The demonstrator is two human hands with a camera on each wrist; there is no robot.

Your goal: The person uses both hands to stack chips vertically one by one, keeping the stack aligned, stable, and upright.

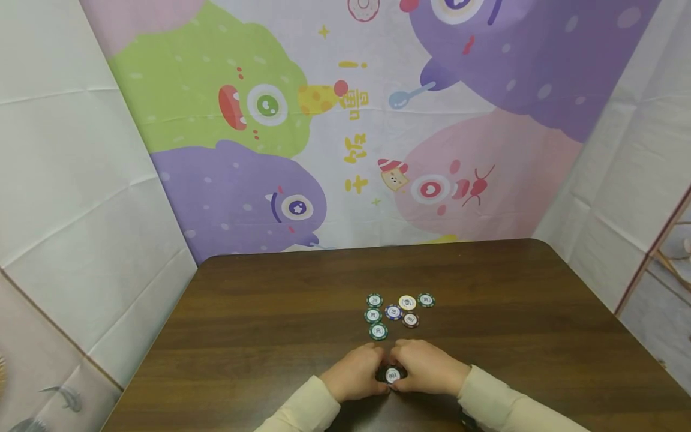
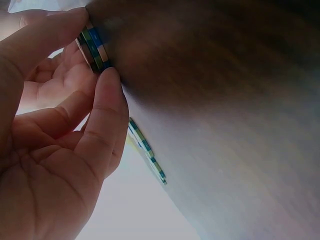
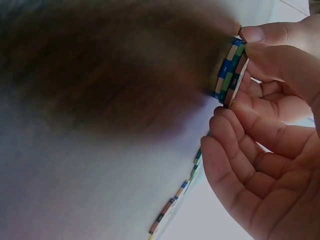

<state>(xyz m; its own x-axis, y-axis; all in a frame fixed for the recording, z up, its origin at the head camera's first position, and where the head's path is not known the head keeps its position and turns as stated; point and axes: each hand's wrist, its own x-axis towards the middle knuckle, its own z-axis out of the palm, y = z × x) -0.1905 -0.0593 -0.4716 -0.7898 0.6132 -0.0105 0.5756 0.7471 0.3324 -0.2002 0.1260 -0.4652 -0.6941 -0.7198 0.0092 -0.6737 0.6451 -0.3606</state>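
Note:
A short stack of poker chips (image 1: 392, 375) sits on the table near me, the top one dark with a white centre marked 100. From the side, in the right wrist view, the stack (image 3: 231, 72) shows dark, green and blue bands. My left hand (image 1: 356, 372) holds it from the left between thumb and fingertips. On the opposite side, my right hand (image 1: 429, 367) holds the same stack with thumb and fingers. Past the fingertips lie loose green chips (image 1: 378, 331), a blue chip (image 1: 393, 312), a yellow-edged chip (image 1: 407, 302) and a dark red chip (image 1: 411, 320).
The brown wooden table (image 1: 259, 336) reaches back to a cartoon-printed cloth (image 1: 356, 222). White fabric walls (image 1: 97, 156) stand at both sides. A separate green chip (image 1: 426, 300) marks the right end of the loose group.

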